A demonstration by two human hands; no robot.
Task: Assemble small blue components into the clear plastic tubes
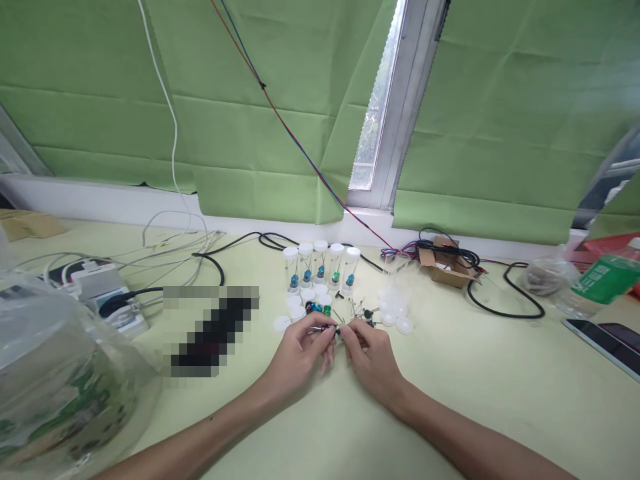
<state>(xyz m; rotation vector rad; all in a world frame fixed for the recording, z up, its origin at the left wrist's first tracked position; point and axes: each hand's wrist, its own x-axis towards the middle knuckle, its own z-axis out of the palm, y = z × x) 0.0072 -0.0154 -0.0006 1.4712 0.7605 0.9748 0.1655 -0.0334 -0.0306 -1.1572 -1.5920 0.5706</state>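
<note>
My left hand [307,343] is closed in a pinch on a small dark part with a thin metallic rod [316,329]. Fingertip to fingertip with it, my right hand [369,350] pinches at the same spot; what it grips is too small to name. Just beyond my hands lie small blue, green and dark pieces [327,310] and loose thin-stemmed parts [369,315]. Behind them stands a row of clear tubes with white caps [321,263], each with a blue or green piece inside. Several white caps [295,305] sit in front of the tubes.
Translucent round pieces [395,308] lie right of the tubes. Farther right are a small cardboard box [449,267] with cables, a green-labelled bottle [600,283] and a phone [603,347]. At left are a plastic bag [65,387], a power strip [125,310] and a blurred-out dark object [215,333].
</note>
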